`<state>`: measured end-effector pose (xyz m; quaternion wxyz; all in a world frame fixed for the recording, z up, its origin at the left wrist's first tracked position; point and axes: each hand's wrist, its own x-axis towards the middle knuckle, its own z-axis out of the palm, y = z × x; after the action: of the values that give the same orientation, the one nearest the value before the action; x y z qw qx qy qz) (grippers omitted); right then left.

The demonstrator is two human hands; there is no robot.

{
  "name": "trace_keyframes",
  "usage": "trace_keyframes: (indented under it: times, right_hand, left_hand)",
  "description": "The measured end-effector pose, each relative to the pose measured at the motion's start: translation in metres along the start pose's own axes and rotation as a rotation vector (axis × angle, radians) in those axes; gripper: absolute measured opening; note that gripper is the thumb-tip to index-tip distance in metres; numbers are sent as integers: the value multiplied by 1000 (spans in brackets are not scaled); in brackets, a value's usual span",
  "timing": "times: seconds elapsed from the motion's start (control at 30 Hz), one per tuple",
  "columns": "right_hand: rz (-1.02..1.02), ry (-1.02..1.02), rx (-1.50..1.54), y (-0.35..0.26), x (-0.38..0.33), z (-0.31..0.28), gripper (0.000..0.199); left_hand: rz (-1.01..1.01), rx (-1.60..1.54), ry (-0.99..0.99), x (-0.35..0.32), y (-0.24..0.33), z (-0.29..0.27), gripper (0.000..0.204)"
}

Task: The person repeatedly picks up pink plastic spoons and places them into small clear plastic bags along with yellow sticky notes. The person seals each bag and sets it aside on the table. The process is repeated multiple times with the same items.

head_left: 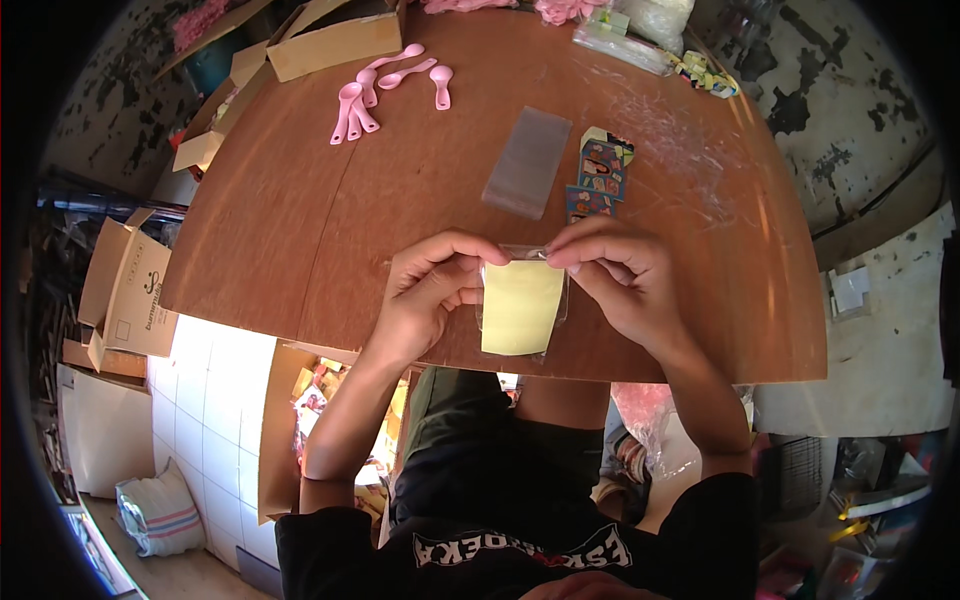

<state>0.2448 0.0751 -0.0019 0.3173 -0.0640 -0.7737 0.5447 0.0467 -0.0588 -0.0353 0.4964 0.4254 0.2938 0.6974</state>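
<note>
At the near edge of the brown tabletop (400, 190), a yellow card (522, 308) sits within the outline of a clear bag (566, 300). Transparent margins show along the card's sides and below it; the card's visible face is plain. Bag held up in front of the person's body; contact between its lower end and the wood: cannot tell.

Left hand (425, 290): thumb and forefinger closed at the bag's upper left corner, remaining fingers curled beside its left edge. Right hand (625, 280): thumb and forefinger pinched together on the upper right corner, other fingers bent. Whether either pinch also takes in the card itself cannot be told.

Beyond the hands, a stack of clear bags (528, 162) lies flat, slightly slanted. Just right of it: printed blue cards (603, 170), overlapping, the nearest partly hidden by the right hand. Farther right, thin clear plastic scraps (690, 150) are scattered over the wood.

Far left part of the surface: several pink spoons (350, 110), some overlapping, one apart on the right. Behind them, an open cardboard box (335, 45). Far right: clear-wrapped packs (625, 50) near the rim.

Off the tabletop, left side: an open carton (130, 290); lower, a white sack (162, 510) with coloured stripes.
</note>
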Motion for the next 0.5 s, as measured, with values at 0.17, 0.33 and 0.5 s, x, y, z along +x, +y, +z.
trace_keyframes:
  times: [0.17, 0.33, 0.5]
  right_hand:
    - [23, -6, 10, -3, -2, 0, 15]
    - [-27, 43, -32, -5, -1, 17, 20]
    - [-66, -85, -297, -28, -7, 11, 18]
  left_hand:
    - [-6, 30, 33, -3, -2, -3, 20]
    - [37, 251, 16, -5, 9, 7, 39]
    - [-128, 627, -71, -73, 49, -3, 34]
